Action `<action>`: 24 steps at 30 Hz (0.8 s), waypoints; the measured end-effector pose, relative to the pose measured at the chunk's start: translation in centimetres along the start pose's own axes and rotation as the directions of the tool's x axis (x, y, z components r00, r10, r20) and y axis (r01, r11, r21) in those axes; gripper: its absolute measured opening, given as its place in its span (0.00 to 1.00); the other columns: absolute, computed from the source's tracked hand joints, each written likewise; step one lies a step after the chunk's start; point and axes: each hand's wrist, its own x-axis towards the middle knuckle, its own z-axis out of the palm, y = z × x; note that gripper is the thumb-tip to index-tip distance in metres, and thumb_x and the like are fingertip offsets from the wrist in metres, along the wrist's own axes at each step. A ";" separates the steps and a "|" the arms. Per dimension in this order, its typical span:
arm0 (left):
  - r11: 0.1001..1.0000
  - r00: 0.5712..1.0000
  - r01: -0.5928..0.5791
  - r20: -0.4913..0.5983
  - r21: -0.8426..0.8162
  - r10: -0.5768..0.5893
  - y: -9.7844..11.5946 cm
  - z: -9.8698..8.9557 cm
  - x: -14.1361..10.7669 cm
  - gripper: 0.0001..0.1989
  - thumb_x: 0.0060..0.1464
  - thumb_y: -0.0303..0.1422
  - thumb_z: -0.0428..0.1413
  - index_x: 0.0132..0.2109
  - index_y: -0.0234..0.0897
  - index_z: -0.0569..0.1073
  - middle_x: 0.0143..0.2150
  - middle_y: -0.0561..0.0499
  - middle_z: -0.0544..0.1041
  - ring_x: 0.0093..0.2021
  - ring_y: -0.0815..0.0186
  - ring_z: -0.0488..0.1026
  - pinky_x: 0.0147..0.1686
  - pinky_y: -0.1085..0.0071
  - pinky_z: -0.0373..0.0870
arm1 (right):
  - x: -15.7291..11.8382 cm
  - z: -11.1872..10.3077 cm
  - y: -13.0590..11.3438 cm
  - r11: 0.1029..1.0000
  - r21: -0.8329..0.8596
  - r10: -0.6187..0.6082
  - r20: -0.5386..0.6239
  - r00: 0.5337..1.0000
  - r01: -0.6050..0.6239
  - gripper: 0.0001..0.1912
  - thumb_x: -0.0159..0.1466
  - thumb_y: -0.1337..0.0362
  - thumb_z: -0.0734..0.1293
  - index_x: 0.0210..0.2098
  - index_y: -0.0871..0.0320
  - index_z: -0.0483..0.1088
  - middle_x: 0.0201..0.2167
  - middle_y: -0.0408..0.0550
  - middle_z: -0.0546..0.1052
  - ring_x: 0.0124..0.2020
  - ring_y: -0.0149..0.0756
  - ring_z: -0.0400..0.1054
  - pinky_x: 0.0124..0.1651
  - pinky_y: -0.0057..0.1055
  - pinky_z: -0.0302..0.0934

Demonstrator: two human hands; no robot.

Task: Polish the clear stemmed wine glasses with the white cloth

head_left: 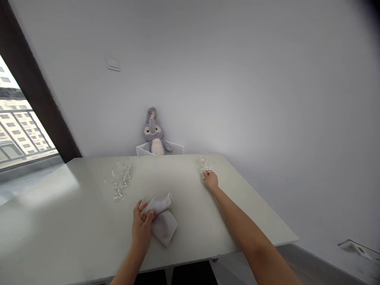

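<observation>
Near the front middle of the white table, my left hand [141,225] pinches the edge of a light grey cloth [165,228], which lies folded and crumpled on the tabletop. My right hand [211,179] reaches to the far right of the table, its fingers closed around a clear glass [204,177]; the hand partly covers that glass. Just beyond it stands more clear glassware [203,160], too faint to count. Several clear stemmed glasses [121,178] are grouped on the left side of the table.
A grey plush toy [153,132] sits in a white perforated basket [177,149] at the table's [97,233] far edge, against the wall. Black seats [194,274] are under the front edge. A window with a railing [22,130] is at the left.
</observation>
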 end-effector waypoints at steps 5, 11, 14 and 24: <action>0.995 0.996 0.039 -0.075 -0.094 -0.046 -1.1 -1.1 -0.2 0.32 0.46 0.41 0.56 0.57 0.44 0.54 0.53 0.44 0.63 0.34 0.68 0.71 0.38 0.65 0.70 | 1.3 1.0 0.4 0.999 0.000 0.047 -0.019 0.999 -0.047 0.13 0.59 0.60 0.58 0.33 0.60 0.70 0.24 0.48 0.74 0.29 0.35 0.68 0.29 0.25 0.53; 0.988 0.996 0.052 -0.062 -0.147 -0.062 -1.0 -0.7 -0.5 0.32 0.46 0.40 0.56 0.57 0.46 0.54 0.50 0.46 0.65 0.31 0.70 0.70 0.35 0.68 0.69 | 2.1 1.5 0.1 0.998 -0.011 0.056 -0.023 0.998 -0.056 0.12 0.58 0.60 0.58 0.32 0.60 0.70 0.24 0.49 0.74 0.31 0.36 0.68 0.31 0.27 0.55; 0.968 0.989 0.069 -0.107 -0.241 -0.097 -0.4 -1.0 -0.5 0.27 0.47 0.39 0.55 0.55 0.45 0.58 0.47 0.47 0.67 0.30 0.71 0.69 0.32 0.70 0.69 | 1.9 1.2 0.1 0.999 -0.011 0.052 -0.022 0.998 -0.052 0.12 0.56 0.61 0.60 0.35 0.61 0.69 0.26 0.50 0.74 0.31 0.36 0.68 0.32 0.27 0.54; 0.672 0.813 0.158 -0.291 -0.723 -0.504 4.4 -4.0 6.7 0.21 0.53 0.45 0.46 0.51 0.43 0.54 0.35 0.50 0.64 0.28 0.73 0.67 0.27 0.73 0.70 | -14.9 1.3 -7.1 0.760 0.014 -0.635 0.233 0.737 0.650 0.17 0.64 0.56 0.51 0.33 0.56 0.68 0.28 0.44 0.72 0.30 0.31 0.65 0.33 0.26 0.54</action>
